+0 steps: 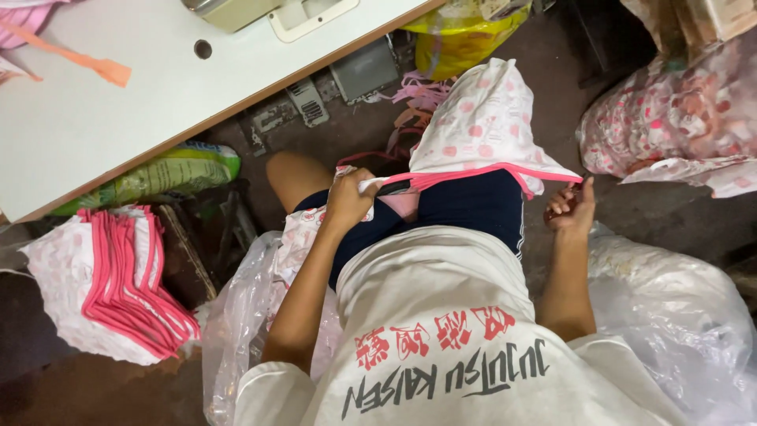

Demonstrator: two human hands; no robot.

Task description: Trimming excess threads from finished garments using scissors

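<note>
Looking down on a seated worker's lap beside a white table (95,118). Left hand (347,201) closed, gripping the pink-trimmed edge of a printed white garment (481,126). Garment draped over the right knee, pink band stretched across the lap between the hands. Right hand (572,209) loosely curled at the band's far end; whether holding the trim, cannot tell. Floor dark and cluttered: motor parts and pedal gear under the table edge, pink scraps (418,95) near the knee. Stack (110,280) of like garments, pink edges aligned, left of the worker. Clear plastic bags (678,315) on both sides of the seat. Yellow bag (457,35) at top, a further printed bundle (678,118) at right. Orange strip (79,59) lying on the table top.
</note>
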